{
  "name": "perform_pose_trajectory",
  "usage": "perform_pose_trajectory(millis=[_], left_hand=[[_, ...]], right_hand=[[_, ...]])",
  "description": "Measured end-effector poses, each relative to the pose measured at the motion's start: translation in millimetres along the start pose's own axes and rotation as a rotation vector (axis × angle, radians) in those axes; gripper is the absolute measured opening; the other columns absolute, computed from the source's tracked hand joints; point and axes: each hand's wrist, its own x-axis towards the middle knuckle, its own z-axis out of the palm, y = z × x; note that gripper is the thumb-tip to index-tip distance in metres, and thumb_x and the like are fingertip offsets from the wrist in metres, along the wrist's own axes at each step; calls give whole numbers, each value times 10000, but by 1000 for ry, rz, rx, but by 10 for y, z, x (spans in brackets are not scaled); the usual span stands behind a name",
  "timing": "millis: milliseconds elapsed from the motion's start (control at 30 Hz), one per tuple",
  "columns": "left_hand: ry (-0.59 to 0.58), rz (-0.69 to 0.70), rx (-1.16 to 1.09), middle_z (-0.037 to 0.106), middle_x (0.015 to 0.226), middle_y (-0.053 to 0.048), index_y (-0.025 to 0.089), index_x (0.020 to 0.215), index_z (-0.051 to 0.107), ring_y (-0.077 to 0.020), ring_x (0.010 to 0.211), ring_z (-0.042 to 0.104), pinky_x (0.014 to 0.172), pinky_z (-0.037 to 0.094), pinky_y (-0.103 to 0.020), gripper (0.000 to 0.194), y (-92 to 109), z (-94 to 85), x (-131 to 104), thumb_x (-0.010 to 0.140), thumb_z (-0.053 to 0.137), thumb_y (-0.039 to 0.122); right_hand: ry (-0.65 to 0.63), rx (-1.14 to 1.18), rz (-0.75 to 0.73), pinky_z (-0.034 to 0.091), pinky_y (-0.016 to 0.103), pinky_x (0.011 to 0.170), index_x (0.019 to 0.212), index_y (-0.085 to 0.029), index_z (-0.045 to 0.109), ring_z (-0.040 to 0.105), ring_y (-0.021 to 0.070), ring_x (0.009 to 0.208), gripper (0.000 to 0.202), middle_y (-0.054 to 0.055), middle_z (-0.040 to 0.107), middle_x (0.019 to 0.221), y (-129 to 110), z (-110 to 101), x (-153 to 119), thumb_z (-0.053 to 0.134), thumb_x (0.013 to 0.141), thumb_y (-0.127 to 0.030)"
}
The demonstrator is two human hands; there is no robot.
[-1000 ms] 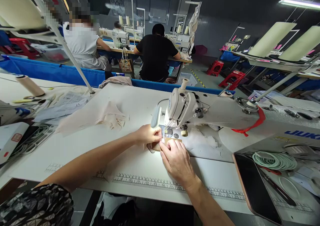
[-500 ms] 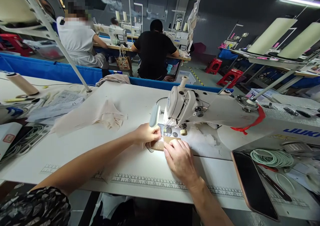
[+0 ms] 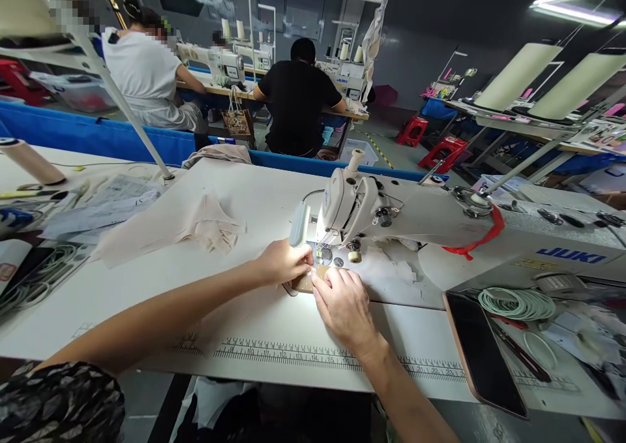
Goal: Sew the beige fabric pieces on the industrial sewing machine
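A white sewing machine [image 3: 391, 208] stands on the white table, its lamp lighting the needle area. Just in front of the needle, a small brown piece [image 3: 304, 283] lies flat on the table. My left hand [image 3: 283, 260] is beside the presser foot, its fingers pinched together at the far edge of the brown piece; what they hold is too small to make out. My right hand [image 3: 342, 299] rests over the right part of the brown piece, fingers bent and close together, fingertips near those of my left hand. What lies under its fingers is hidden.
Thin beige fabric [image 3: 210, 224] lies left of the machine. A phone [image 3: 484, 351], a coil of green cord [image 3: 516, 304] and dark tweezers [image 3: 521, 351] are at the right. A cream thread cone [image 3: 32, 161] stands at the left. Two people sit at machines beyond a blue divider [image 3: 147, 139].
The view has shifted slightly, moving the scene left. My right hand has come closer to my left hand and covers more of the brown piece.
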Motion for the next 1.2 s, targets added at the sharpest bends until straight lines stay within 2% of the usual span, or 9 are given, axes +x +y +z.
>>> perform_pose_trajectory(millis=[67, 133, 200, 300, 400, 633, 733, 967, 1200], left_hand=[[124, 248, 203, 672, 982, -94, 153, 916, 648, -229, 930, 620, 708, 509, -307, 154, 13, 61, -104, 879, 498, 144], [196, 473, 304, 661, 1020, -125, 129, 945, 638, -234, 961, 618, 757, 541, -335, 215, 13, 140, -224, 899, 433, 85], [253, 579, 336, 662, 1042, -134, 117, 1001, 630, -225, 970, 625, 832, 560, -366, 245, 0, 221, -331, 924, 402, 76], [308, 592, 383, 667, 1040, -147, 92, 1059, 627, -231, 964, 634, 857, 579, -391, 261, -16, 305, -422, 949, 390, 102], [326, 602, 443, 673, 998, -152, 54, 1074, 634, -239, 938, 636, 829, 595, -382, 274, -8, 334, -434, 943, 399, 107], [326, 590, 573, 663, 1004, -186, 20, 995, 669, -251, 920, 617, 830, 588, -377, 304, -45, 335, -274, 950, 394, 143], [309, 559, 581, 660, 1028, -173, 47, 982, 679, -240, 921, 602, 844, 570, -359, 324, -75, 330, -184, 971, 376, 160], [265, 549, 546, 643, 1053, -179, 46, 973, 665, -249, 962, 591, 877, 535, -359, 297, -97, 340, -81, 971, 388, 153], [270, 562, 548, 644, 1094, -180, 50, 1054, 650, -250, 1009, 589, 904, 532, -371, 328, -131, 363, -70, 977, 349, 156]], right_hand=[[-7, -12, -11, 365, 371, 737, 1074, -176, 692, 473, 223, 794, 246, 63, 574, 845, -3, 1, 8, 461, 997, -210], [-17, -13, -19, 364, 373, 744, 1025, -165, 694, 474, 222, 794, 234, 67, 577, 849, -6, -2, 12, 465, 991, -197], [-22, -5, -14, 368, 377, 743, 1096, -156, 688, 474, 223, 794, 257, 74, 584, 864, -10, -8, 13, 456, 995, -201], [-20, 5, -7, 383, 385, 743, 1211, -145, 663, 479, 231, 805, 317, 83, 592, 879, -20, -19, 11, 431, 1005, -206], [-19, 14, -13, 396, 390, 749, 1194, -146, 675, 483, 235, 805, 320, 84, 592, 867, -29, -24, 6, 422, 1005, -202], [128, 28, 105, 407, 362, 773, 1191, -160, 687, 530, 212, 785, 321, 64, 603, 833, 111, 59, -14, 420, 1015, -190], [173, 13, 143, 407, 356, 794, 1176, -161, 698, 556, 211, 791, 309, 64, 625, 819, 198, 91, -28, 448, 994, -163], [164, 19, 175, 393, 345, 805, 1078, -164, 709, 568, 210, 798, 261, 54, 631, 822, 229, 70, -42, 465, 985, -158], [141, 36, 167, 388, 341, 804, 1094, -155, 702, 571, 207, 801, 250, 57, 639, 833, 203, 72, -60, 478, 982, -157]])
